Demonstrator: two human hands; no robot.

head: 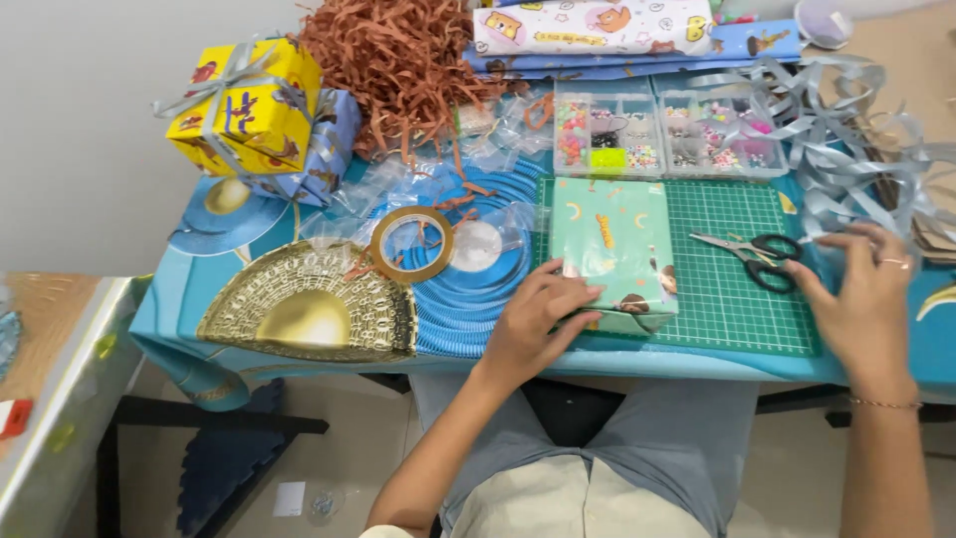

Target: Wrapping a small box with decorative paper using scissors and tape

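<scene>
One upright mint gift box (609, 244) — lengthwise away

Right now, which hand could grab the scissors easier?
The right hand, probably. It rests right beside the black-handled scissors on the green cutting mat, while the left hand is farther away, pressing down on the green wrapped box.

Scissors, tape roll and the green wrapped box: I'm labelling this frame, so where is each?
Scissors (759, 257): head view, on the pivot by the black handles.
Tape roll (380, 257): head view, on its left rim.
Green wrapped box (607, 234): head view, top face.
</scene>
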